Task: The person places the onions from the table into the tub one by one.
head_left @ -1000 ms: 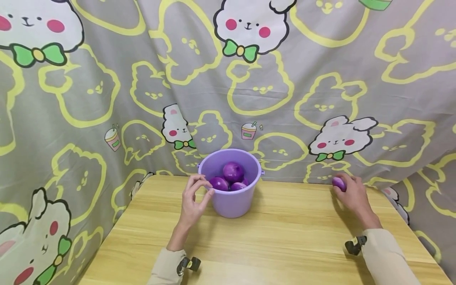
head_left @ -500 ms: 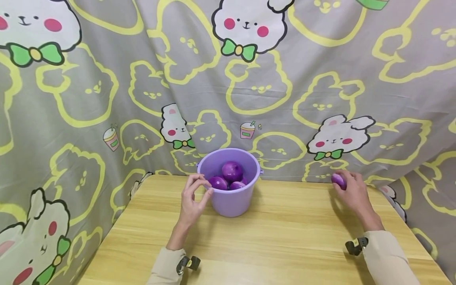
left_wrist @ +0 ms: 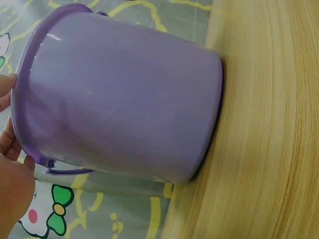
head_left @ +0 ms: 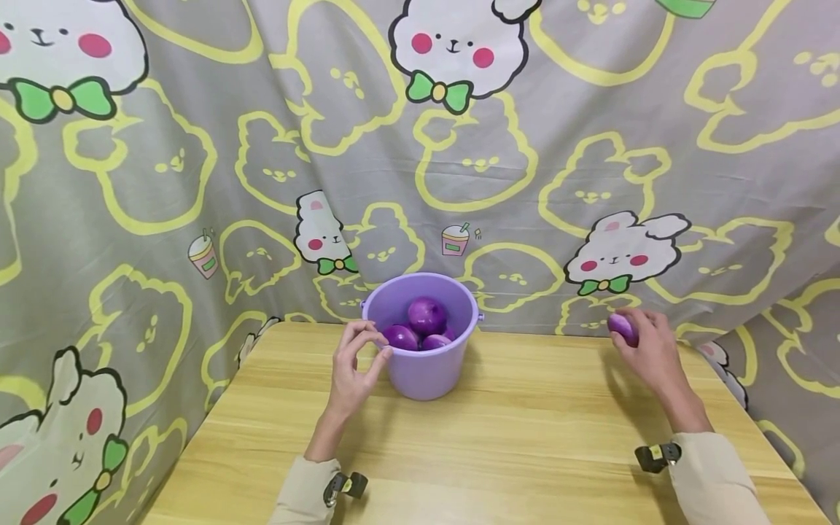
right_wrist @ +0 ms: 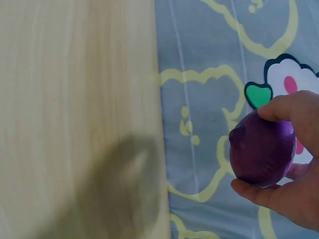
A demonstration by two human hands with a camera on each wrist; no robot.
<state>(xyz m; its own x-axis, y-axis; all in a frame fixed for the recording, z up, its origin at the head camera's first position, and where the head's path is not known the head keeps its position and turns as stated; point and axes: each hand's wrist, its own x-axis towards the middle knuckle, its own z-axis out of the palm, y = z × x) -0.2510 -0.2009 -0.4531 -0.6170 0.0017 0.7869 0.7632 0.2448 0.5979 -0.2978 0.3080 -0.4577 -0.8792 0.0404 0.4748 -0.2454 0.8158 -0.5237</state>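
Observation:
A light purple bucket (head_left: 426,375) stands upright near the table's back edge. Inside lie several purple onions (head_left: 427,315), shiny and round. At the bucket's left rim is my left hand (head_left: 354,372), its thumb and bent fingers holding the edge; in the left wrist view the fingertips show right at the rim beside the bucket wall (left_wrist: 124,94). Far to the right, my right hand (head_left: 652,354) grips one purple onion (right_wrist: 264,148) between thumb and fingers. That onion hangs above the table's back edge, its pointed end facing outward, and the hand's shadow falls on the wood.
The wooden table (head_left: 525,437) ends at a grey curtain (head_left: 499,182) printed with cartoon rabbits, close behind the bucket. Small knobs (head_left: 482,317) stick out at the bucket's sides. A bucket handle (left_wrist: 70,172) hangs down in the left wrist view.
My right hand has risen slightly with the onion and shifted a little toward the left. The left hand stays at the bucket's rim, and the bucket has not moved on the table.

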